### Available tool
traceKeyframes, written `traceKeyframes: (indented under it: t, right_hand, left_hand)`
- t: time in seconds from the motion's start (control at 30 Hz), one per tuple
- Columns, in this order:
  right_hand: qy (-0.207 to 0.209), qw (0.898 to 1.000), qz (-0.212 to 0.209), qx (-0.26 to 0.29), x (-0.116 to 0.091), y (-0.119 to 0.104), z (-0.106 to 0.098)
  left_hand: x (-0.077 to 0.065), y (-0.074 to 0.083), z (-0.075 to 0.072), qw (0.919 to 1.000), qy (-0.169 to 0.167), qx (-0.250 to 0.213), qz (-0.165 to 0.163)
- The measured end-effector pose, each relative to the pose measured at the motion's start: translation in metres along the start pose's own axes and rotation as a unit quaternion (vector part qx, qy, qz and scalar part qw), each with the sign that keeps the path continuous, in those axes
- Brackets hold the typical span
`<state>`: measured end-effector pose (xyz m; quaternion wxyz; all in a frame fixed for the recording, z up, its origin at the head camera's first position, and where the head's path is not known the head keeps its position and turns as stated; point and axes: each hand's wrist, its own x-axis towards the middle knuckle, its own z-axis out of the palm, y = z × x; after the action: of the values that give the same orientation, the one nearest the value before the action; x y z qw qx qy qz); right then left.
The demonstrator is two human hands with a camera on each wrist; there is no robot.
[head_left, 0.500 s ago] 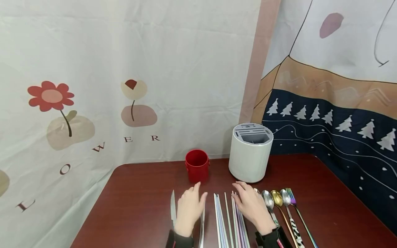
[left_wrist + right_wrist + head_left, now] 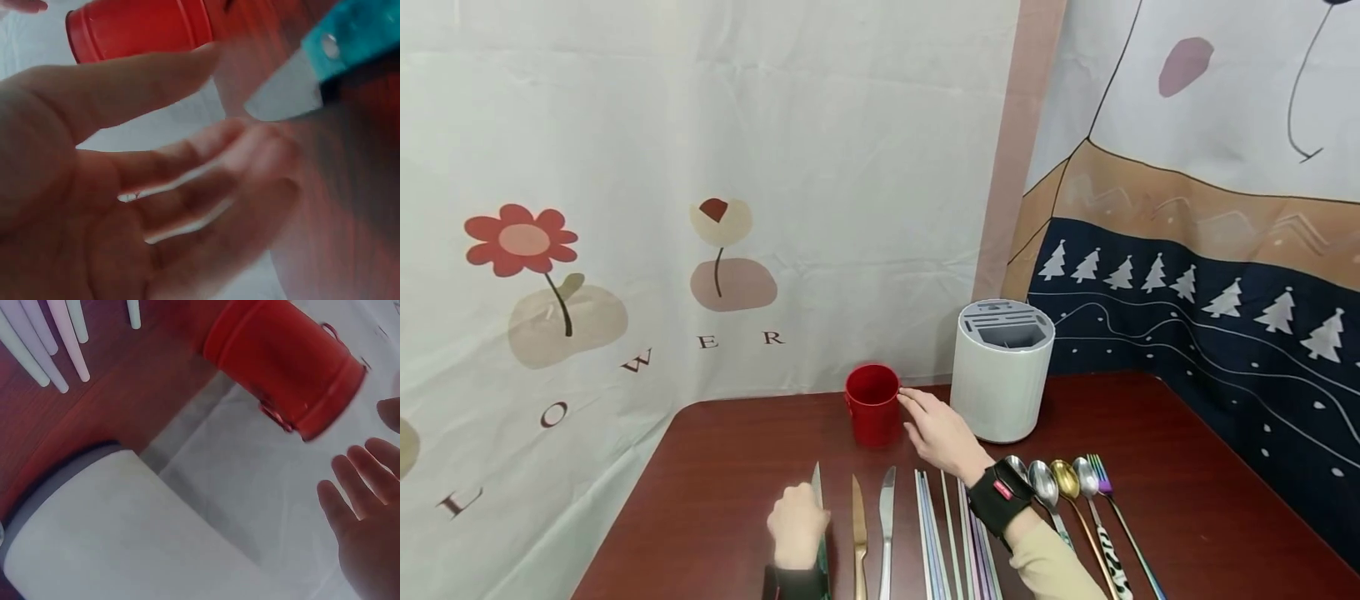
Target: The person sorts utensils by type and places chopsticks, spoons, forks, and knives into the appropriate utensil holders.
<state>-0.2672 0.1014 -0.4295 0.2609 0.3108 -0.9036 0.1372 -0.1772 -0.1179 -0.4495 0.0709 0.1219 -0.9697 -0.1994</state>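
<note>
My right hand (image 2: 942, 433) reaches out beside a small red bucket (image 2: 875, 412), fingers extended near its right side. In the right wrist view a gap shows between those fingers and the bucket, and nothing is in the hand. Over at the left, my left hand (image 2: 799, 527) hovers by a knife with a teal handle (image 2: 359, 44). Its fingers are loosely bent with the thumb apart, and they hold nothing in the left wrist view. A gold knife (image 2: 859, 521) and a silver knife (image 2: 887, 508) lie just right of that hand.
A white cutlery holder (image 2: 1002, 375) with a grey slotted top stands behind the right forearm. Several chopsticks (image 2: 931, 525) lie mid-table. Right of them are several spoons, among them a gold spoon (image 2: 1065, 477), and a rainbow-coloured fork (image 2: 1102, 479). Patterned cloth hangs behind.
My right hand has moved from above the chopsticks and spoons forward and left to the red bucket. My left hand has moved left and back toward me, to the teal-handled knife.
</note>
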Motion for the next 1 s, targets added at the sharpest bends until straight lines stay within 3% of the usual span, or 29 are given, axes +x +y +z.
traceKeyframes:
  t: [0.13, 0.37, 0.63, 0.73, 0.83, 0.93, 1.0]
  right_hand:
    - [-0.035, 0.999, -0.023, -0.018, 0.005, -0.001, 0.010]
    - [-0.066, 0.997, -0.022, -0.026, 0.006, -0.005, 0.016]
    - [-0.071, 0.997, -0.018, -0.016, 0.007, -0.006, 0.013]
    - [-0.073, 0.997, -0.020, -0.013, 0.007, -0.006, 0.013]
    - [-0.074, 0.997, -0.019, -0.014, 0.007, -0.006, 0.013]
    - [-0.075, 0.997, -0.017, -0.019, 0.007, -0.006, 0.012]
    - [-0.075, 0.997, -0.017, -0.023, 0.007, -0.006, 0.011]
  left_hand:
    - [0.000, -0.001, 0.005, 0.9988, -0.037, -0.003, -0.034]
    - [0.001, 0.000, 0.010, 0.9954, -0.038, -0.041, -0.078]
    - [0.000, -0.004, 0.007, 0.9928, -0.046, -0.088, -0.066]
    - [-0.001, 0.000, -0.001, 0.9926, -0.026, -0.110, -0.044]
    - [-0.001, 0.007, -0.014, 0.9908, 0.016, -0.134, -0.006]
    - [0.002, 0.017, -0.025, 0.9850, 0.084, -0.146, 0.036]
    - [0.005, 0.026, -0.032, 0.9754, 0.135, -0.163, 0.063]
